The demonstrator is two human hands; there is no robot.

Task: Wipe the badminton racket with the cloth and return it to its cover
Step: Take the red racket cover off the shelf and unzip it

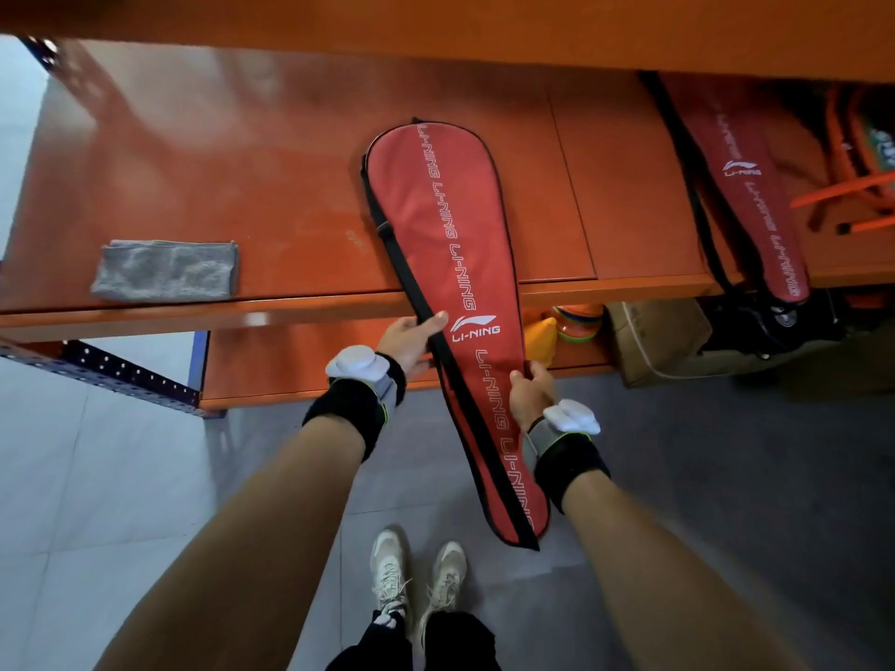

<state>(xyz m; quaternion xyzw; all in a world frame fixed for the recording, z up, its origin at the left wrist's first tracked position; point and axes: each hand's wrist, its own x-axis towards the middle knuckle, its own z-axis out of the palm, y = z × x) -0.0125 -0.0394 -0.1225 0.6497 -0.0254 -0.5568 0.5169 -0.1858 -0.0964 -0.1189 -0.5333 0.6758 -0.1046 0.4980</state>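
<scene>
Opening step: I have my left hand [411,339] and right hand [530,394] closed on the red Li-Ning racket cover [450,283], overhanging the shelf's [193,162] front edge, folded grey cloth [164,271] toward its front-left corner; next, I judge, comes unzipping.

Orange glossy bench [203,152]; second red fabric racket cover [755,196] at right; brown cardboard box [654,341], stacked coloured cones [578,324] underneath.

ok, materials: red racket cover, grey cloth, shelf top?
Red racket cover: looks like matte woven synthetic fabric, with printed lettering and black edge binding. Grey cloth: fuzzy, mottled pile, probably microfibre. Shelf top: smooth orange surface with soft glare, likely painted metal or laminate; cannot tell which.
</scene>
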